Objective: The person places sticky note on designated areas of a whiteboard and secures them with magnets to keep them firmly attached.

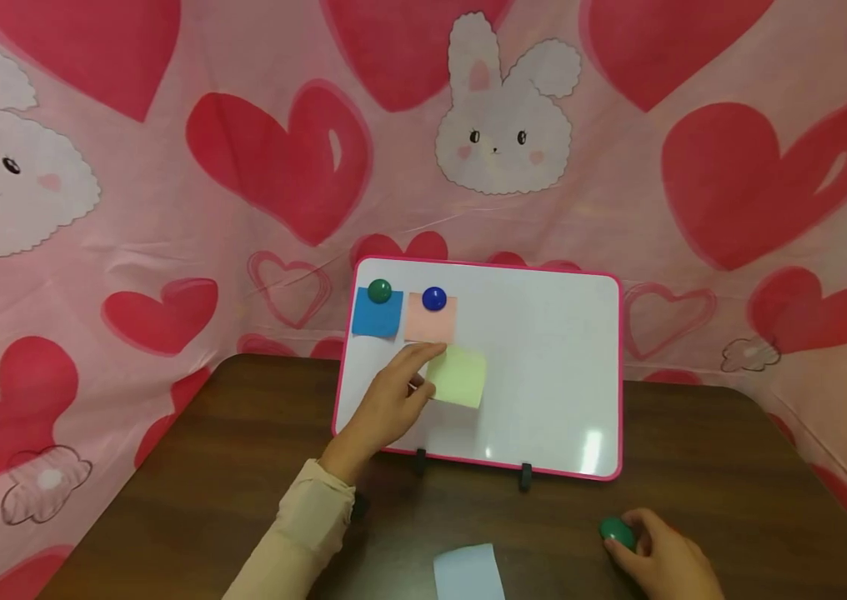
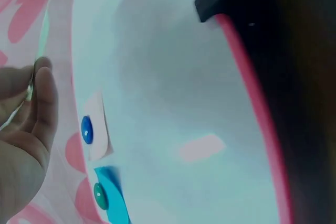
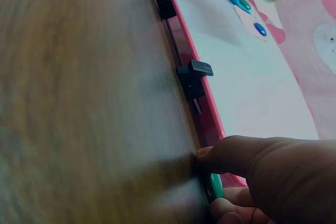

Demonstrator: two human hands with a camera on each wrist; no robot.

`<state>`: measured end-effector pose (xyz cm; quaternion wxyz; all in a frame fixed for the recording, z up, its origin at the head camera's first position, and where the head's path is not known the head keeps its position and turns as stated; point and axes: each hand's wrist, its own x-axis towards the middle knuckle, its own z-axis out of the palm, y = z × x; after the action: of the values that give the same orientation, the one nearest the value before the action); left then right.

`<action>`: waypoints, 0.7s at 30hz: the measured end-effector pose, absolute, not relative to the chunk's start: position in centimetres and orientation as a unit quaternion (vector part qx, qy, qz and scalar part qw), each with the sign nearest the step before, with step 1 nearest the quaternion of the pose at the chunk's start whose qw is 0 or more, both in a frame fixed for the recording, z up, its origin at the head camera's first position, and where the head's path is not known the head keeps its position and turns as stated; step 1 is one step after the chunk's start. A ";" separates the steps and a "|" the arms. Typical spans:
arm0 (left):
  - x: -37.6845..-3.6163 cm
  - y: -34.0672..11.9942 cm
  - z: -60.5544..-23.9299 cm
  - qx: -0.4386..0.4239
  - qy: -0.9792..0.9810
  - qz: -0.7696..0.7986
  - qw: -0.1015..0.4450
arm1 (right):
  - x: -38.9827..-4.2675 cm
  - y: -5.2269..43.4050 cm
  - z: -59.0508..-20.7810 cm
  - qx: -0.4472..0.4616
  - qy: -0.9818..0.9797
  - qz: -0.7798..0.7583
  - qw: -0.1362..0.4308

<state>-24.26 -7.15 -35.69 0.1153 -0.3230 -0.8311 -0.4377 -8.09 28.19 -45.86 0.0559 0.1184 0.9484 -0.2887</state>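
Note:
My left hand pinches a pale yellow-green sticky note by its left edge, in front of the whiteboard. In the left wrist view this note is seen nearly edge-on, apart from the board. My right hand holds a round green magnet between thumb and fingers, low over the table at the right. On the board's upper left, a blue note sits under another green magnet. Beside it a pink note sits under a blue magnet.
A light blue note lies on the brown table at the front. Black stand feet hold the pink-rimmed board tilted back. A small dark object is partly hidden by the left sleeve. Behind hangs a heart-patterned cloth.

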 end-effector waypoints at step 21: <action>-29.8 -1.1 -35.1 -0.205 -0.816 -0.521 0.143 | -8.2 28.2 -45.9 0.136 0.944 -0.295 0.057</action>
<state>-29.83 -1.06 -35.12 0.1426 -0.2054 -0.8161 -0.5210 -8.24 28.22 -45.93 0.0575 0.1362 0.9438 -0.2955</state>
